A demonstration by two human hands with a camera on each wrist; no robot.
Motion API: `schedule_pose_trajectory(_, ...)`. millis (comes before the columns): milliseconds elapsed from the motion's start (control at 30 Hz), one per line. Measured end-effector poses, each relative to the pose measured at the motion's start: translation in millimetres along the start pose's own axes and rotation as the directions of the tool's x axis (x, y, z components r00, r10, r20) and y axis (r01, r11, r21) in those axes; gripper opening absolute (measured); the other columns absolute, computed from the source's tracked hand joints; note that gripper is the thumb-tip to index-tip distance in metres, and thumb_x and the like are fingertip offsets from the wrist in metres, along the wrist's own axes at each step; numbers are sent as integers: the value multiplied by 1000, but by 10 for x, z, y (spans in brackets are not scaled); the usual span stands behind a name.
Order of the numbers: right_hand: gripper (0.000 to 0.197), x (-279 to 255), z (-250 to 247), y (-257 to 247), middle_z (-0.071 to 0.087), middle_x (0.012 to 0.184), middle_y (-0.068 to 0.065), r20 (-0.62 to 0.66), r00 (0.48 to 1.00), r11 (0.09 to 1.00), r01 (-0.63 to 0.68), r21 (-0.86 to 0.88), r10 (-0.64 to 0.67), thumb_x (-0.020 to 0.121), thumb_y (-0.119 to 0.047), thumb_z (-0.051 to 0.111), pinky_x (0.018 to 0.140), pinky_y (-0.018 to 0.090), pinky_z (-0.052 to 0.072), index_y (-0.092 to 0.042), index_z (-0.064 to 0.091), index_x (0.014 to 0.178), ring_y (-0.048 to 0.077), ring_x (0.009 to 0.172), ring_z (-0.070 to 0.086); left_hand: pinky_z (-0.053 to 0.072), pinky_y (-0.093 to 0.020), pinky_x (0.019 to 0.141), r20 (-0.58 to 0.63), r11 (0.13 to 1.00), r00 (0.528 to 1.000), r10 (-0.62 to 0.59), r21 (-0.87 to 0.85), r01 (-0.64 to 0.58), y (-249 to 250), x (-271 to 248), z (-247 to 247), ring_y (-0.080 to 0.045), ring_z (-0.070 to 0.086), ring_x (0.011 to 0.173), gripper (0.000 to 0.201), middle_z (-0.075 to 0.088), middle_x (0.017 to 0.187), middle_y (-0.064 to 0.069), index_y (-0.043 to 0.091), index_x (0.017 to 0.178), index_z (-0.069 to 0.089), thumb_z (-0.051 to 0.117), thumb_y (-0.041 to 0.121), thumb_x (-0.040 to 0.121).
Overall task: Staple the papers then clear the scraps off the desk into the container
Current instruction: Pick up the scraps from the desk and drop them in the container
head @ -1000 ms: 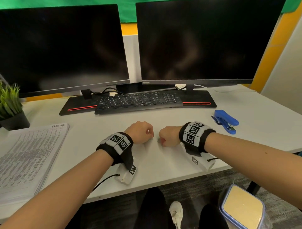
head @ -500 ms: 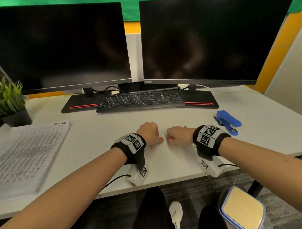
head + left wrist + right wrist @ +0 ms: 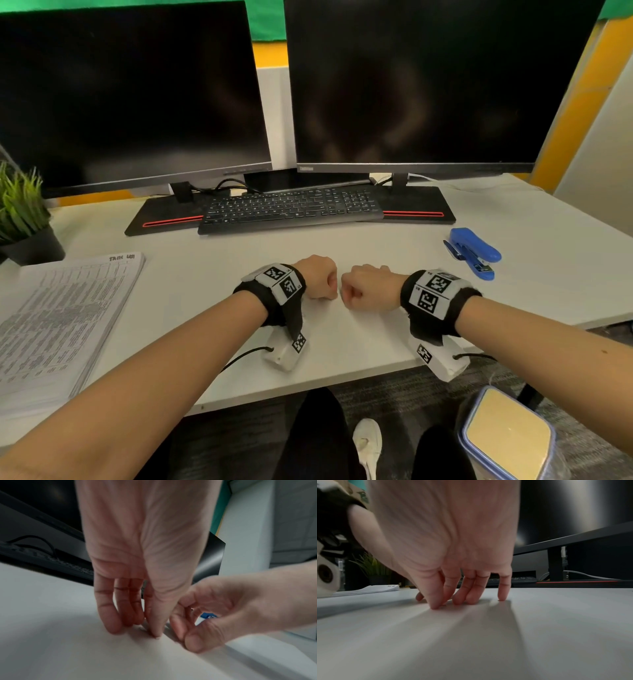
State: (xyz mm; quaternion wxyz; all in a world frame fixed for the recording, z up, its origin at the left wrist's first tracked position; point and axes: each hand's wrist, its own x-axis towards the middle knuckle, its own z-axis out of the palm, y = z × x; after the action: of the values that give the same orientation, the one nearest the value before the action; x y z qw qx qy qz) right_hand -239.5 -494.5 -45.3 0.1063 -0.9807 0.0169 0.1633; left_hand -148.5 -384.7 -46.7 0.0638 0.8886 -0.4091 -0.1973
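My left hand (image 3: 317, 277) and right hand (image 3: 368, 287) sit knuckle to knuckle on the white counter (image 3: 342, 246), fingertips (image 3: 436, 605) bunched down against its surface; whether either grip has pinched a scrap I cannot tell, for nothing shows between the fingers. The papers (image 3: 58, 318) lie stacked at my far left, the blue stapler (image 3: 474, 251) well off to my right. The container (image 3: 507, 435) sits below the counter's edge by my right forearm.

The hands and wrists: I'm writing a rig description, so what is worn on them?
Both forearms are bare, no sleeves. The left hand and right hand are ungloved. Each wrist carries a black strap with white blocks printed with black square markers, plus a white camera unit below with a thin black cable.
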Motion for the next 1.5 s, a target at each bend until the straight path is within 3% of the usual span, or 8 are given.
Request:
schedule_pose_trajectory(167,20,12,-12,-46,61,100,2,-100,995,997,17,69,-10,83,-16,57,89,31,47,-15,65,102,21,94,54,44,-30,78,-65,986,992,112,128,-103,17,-39,40,-30,61,100,21,68,107,-13,4,102,62,55,16,87)
schedule_pose_trajectory(433,15,85,-21,-119,56,88,8,-57,998,999,-18,-36,16,86,-13,50,70,27,39,-17,60,76,23,81,48,42,-28,76,-86,989,987,137,66,-131,-79,-52,43,-28,60,102,19,67,107,-9,8,101,58,56,10,83)
schedule_pose_trajectory(533,23,94,-39,-172,49,92,6,39,998,988,-38,-151,44,92,-18,44,71,31,38,-7,58,106,24,83,46,44,-31,78,-54,993,992,114,27,-113,-102,-36,62,-30,60,100,29,66,107,-11,10,111,51,58,11,83)
schedule_pose_trajectory(667,38,81,-33,-210,50,104,13,83,993,974,-58,-221,78,94,-23,38,84,37,40,-4,46,126,29,96,50,46,-32,78,-39,990,995,87,-111,-91,-176,-29,64,-23,56,88,31,58,93,-2,13,116,49,55,11,86)
schedule_pose_trajectory(800,23,57,-9,-119,52,111,10,72,995,990,-60,-125,69,93,-23,37,99,41,31,-12,51,107,27,106,48,47,-26,74,-78,954,994,75,-285,-94,-265,-102,-63,-10,55,71,24,57,81,6,13,115,53,52,10,90)
schedule_pose_trajectory(1100,3,2,-46,69,56,76,-7,-166,986,965,16,262,29,84,-13,55,60,15,39,-15,57,84,15,81,52,43,-24,74,-87,991,989,119,-47,-123,-179,-195,3,-13,54,78,21,57,71,11,14,102,68,67,15,81)
schedule_pose_trajectory(1300,25,-38,5,35,66,98,5,-176,983,993,74,86,-58,86,-11,52,77,20,37,-13,67,106,15,87,51,45,-26,76,-124,995,988,92,57,-86,-88,-138,25,-25,64,97,20,69,98,-7,8,99,69,69,13,79)
schedule_pose_trajectory(1500,28,-71,36,-88,62,109,15,-132,979,960,117,-254,-154,86,-5,43,80,35,48,-5,66,101,35,97,60,43,-24,75,-124,1000,992,28,5,-27,-103,-109,-13,-24,64,98,25,69,105,-7,8,99,70,75,17,76)
